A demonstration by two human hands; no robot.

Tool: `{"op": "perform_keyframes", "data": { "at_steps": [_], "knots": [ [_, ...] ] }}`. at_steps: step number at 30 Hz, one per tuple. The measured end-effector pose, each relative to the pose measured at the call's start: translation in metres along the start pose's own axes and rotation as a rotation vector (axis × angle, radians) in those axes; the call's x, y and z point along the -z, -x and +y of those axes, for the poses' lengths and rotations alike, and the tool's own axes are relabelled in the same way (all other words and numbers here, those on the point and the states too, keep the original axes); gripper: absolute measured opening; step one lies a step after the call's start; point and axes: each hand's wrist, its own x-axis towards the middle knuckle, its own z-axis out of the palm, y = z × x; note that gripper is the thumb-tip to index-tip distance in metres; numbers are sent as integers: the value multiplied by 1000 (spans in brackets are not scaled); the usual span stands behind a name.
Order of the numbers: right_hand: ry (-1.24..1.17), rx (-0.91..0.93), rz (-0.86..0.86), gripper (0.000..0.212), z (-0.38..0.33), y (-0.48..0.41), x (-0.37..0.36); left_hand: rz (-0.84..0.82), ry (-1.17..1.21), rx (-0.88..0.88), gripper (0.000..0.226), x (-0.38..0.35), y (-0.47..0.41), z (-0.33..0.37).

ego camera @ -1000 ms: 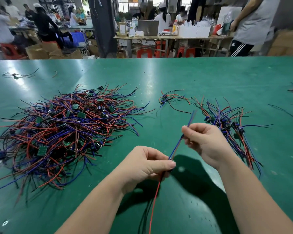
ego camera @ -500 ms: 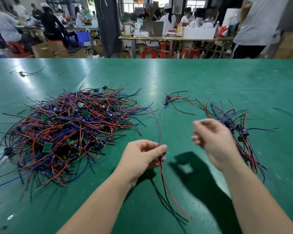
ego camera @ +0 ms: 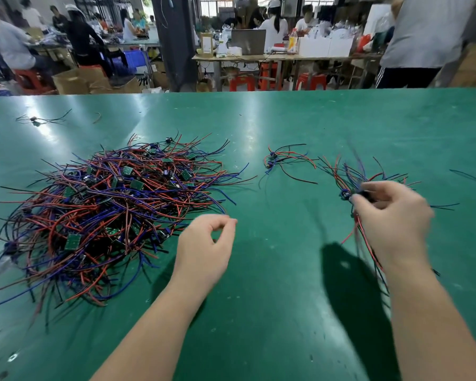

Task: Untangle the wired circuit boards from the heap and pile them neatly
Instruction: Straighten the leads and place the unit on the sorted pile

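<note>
Laying the wired board [ego camera: 364, 193] well means lining its leads with the neat pile [ego camera: 352, 174] at one o'clock. The right hand [ego camera: 390, 215] pinches it there; the left hand [ego camera: 206, 243], loosely curled and empty, hovers by the heap [ego camera: 107, 210] at ten o'clock.

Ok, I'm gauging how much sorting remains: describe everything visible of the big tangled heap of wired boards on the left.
The big tangled heap of red, blue and black wires is a low mound with small green circuit boards scattered through it. It lies on the green table, ends splaying outward. The left hand hovers by its right edge; contact unclear.
</note>
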Motion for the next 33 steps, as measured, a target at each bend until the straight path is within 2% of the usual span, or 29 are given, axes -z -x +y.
{"op": "perform_keyframes", "data": {
  "at_steps": [2, 5, 8, 11, 13, 18, 21, 23, 26, 29, 31, 33],
  "knots": [
    [109, -59, 46, 16, 10, -11, 11, 80, -283, -132, 18, 4, -2, -7],
    [314, -103, -53, 19, 20, -12, 14, 167, -574, -156, 36, 8, -4, -13],
    [362, -113, -113, 18, 19, -8, 10, 158, -790, -52, 41, 16, -8, -20],
    [335, -64, -134, 18, 15, -5, 4, 40, -985, 115, 45, 24, -14, -25],
    [308, -30, -138, 21, 11, -1, 1, -7, -1023, 154, 47, 24, -15, -27],
    [216, 109, -154, 19, -4, 15, -7, 71, -1041, 79, 33, 25, -17, -29],
    [136, 202, -203, 15, -13, 27, -14, 100, -984, 89, 41, 34, -26, -34],
    [110, 250, -248, 15, -17, 34, -18, 144, -909, 72, 32, 38, -30, -35],
    [61, 249, -311, 15, -21, 42, -23, 284, -724, -143, 19, 36, -25, -24],
    [19, 166, -456, 17, -22, 50, -32, 405, -509, -563, 21, 29, -11, -7],
    [-59, 113, -692, 27, -25, 56, -37, 316, -361, -812, 27, 20, 2, 5],
    [-249, 76, -942, 45, -30, 63, -39, 201, -278, -955, 23, 7, 17, 17]
  ]
}}
